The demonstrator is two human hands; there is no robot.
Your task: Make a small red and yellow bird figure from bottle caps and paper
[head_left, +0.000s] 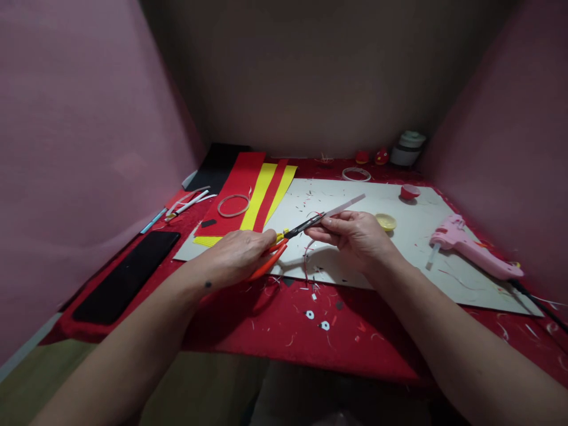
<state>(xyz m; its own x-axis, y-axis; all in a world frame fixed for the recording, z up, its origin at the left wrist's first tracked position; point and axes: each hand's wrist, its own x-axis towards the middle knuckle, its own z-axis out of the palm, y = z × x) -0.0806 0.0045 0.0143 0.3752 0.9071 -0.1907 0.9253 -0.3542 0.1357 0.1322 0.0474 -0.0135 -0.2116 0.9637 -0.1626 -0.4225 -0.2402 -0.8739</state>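
Observation:
My left hand is closed on the handles of orange and yellow scissors, whose dark blades point up and right. Between thumb and fingers, my right hand pinches a narrow pale strip. The scissor blades meet the strip close to my right fingertips; whether they are cutting into it I cannot tell. A thin red strand shows beside the blades. Below the hands, two small white paper eyes with dark centres lie on the red cloth among snippets.
Red corrugated sheets and yellow ones overlap the white board. A pink glue gun lies at right, near a yellow cup and a red cup. At left is a black phone. A lidded jar stands behind.

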